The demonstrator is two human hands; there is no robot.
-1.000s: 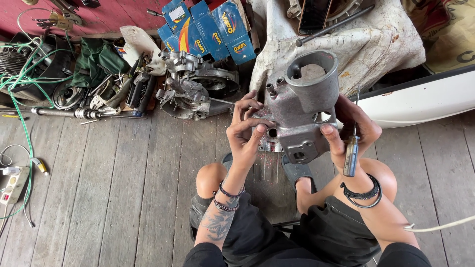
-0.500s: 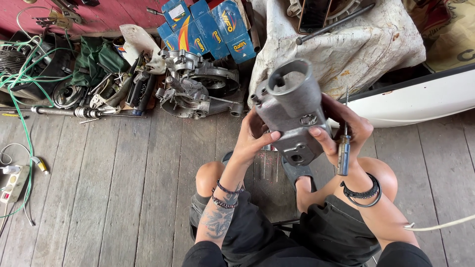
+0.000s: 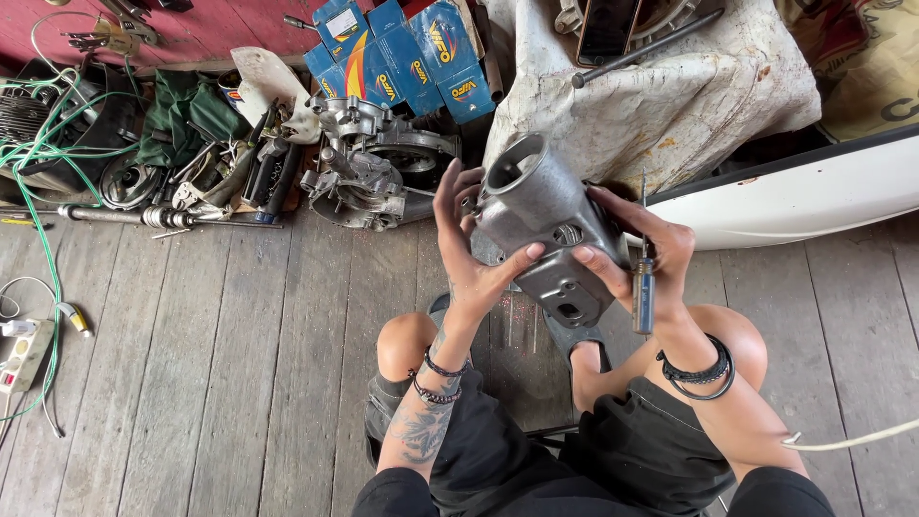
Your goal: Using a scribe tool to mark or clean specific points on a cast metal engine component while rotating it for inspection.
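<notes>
I hold a grey cast-metal engine housing (image 3: pixel 546 225) with a round bore at its upper left, tilted above my knees. My left hand (image 3: pixel 469 249) grips its left side, thumb across the lower face. My right hand (image 3: pixel 637 254) supports the right side and also clasps a screwdriver (image 3: pixel 643 287) with a dark handle, its blade pointing up. Both wrists wear dark bracelets. I sit on a low seat over a wooden plank floor (image 3: pixel 239 383).
An engine crankcase (image 3: pixel 369 172) lies on the floor ahead. Blue boxes (image 3: pixel 402 53), tools, a shaft (image 3: pixel 144 215) and green cable (image 3: pixel 43 153) crowd the left. A cloth-covered block (image 3: pixel 670 96) with a phone and a rod, and a white panel (image 3: pixel 814 196), stand at right.
I have turned the housing in my hands, so its round bore moved from upper right to upper left and its flat face now points down toward me.
</notes>
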